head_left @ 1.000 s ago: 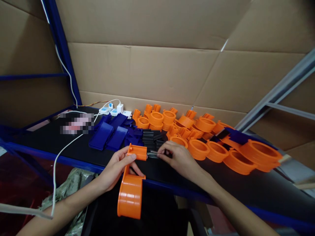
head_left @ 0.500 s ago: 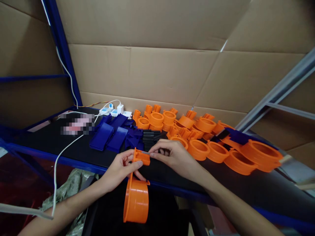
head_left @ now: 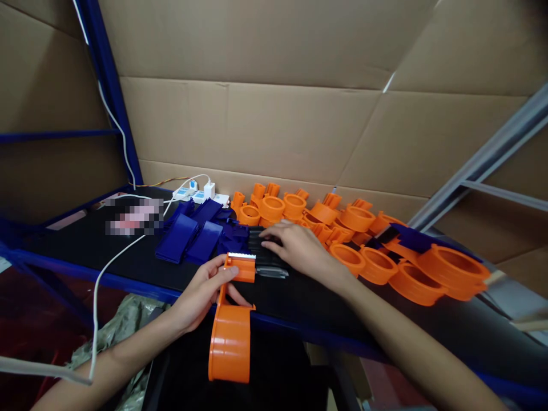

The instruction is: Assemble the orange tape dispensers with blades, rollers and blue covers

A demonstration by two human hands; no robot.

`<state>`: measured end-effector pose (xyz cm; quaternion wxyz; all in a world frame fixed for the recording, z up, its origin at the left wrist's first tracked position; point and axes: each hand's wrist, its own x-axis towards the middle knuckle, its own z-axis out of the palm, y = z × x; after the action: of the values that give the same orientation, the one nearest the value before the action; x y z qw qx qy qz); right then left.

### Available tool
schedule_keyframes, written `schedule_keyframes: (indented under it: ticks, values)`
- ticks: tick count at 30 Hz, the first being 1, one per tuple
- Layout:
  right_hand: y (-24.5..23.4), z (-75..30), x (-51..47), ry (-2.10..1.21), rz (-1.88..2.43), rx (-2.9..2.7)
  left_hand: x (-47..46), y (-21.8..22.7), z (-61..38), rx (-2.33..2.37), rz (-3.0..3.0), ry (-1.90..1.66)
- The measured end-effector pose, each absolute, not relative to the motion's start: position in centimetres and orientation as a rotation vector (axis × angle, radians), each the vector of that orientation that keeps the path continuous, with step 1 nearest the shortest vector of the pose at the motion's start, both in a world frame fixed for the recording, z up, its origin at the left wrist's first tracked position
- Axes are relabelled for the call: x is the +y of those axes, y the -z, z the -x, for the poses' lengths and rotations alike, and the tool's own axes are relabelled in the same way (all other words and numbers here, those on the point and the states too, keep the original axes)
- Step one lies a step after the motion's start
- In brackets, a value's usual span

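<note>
My left hand [head_left: 209, 288] is closed around the upper part of an orange tape dispenser [head_left: 231, 342], whose round ring hangs down past the table's front edge. Along the dispenser's top edge runs a pale toothed blade [head_left: 242, 256]. My right hand [head_left: 295, 242] rests over a pile of black strips [head_left: 256, 242], its index finger and thumb apart and the fingertips at the strips. Some of its fingers are hidden beneath the hand. In front of the strips lies a small stack of thin grey, metal-looking pieces [head_left: 273, 273].
Many more orange dispensers [head_left: 345, 260] stand along the back and right of the black table. Blue flat plates [head_left: 177, 238] lie in piles left of the strips. A white power strip [head_left: 199, 196] sits behind them. A white cable [head_left: 97, 297] crosses the left front edge.
My right hand has moved from the dispenser up to the black strips. The toothed blade now shows on the dispenser's top edge. My left hand and the dispenser shifted slightly left.
</note>
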<state>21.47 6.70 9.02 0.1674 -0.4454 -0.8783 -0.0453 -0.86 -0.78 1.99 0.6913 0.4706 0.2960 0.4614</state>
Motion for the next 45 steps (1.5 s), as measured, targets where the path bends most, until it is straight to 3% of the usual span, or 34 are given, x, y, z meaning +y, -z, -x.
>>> schedule_keyframes:
  ticks: [18,26,34,45]
  values:
    - [-7.4,-21.8,7.4,0.208,1.301,-2.493,-0.8,-1.8,0.6,0.671,-1.001,-1.127]
    - [-9.1,-22.0,4.3,-0.003,0.902,-2.487,-0.5,-1.5,0.5,0.688,-1.014,-1.156]
    - [-7.5,-20.0,3.0,-0.03,0.73,-2.407,-0.7,-1.7,0.5,0.686,-1.028,-1.113]
    - [-4.4,-18.5,1.9,-0.227,0.775,-2.068,-0.7,-1.2,0.4,0.727,-1.142,-1.09]
